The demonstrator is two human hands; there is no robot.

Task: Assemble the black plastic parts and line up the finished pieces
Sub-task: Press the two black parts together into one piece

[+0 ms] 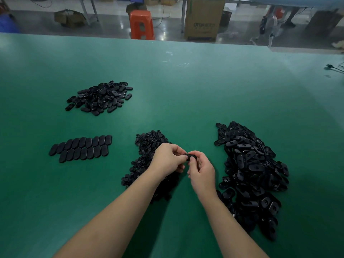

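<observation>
The green bench (186, 86) is spread with a large heap of oval shells (249, 175) at right. Two rows of finished pieces (81, 148) are lined up at left. One black part (190, 156) is pinched between the curled fingers of the left hand (167, 159) and right hand (202, 170), near centre.

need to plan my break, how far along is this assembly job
Early on. Done: two neat rows of finished pieces lie at the left of the green table. In hand: the left hand and right hand pinch one black part between them. Left: a big pile of oval shells, a pile of small inserts and a farther pile.
</observation>
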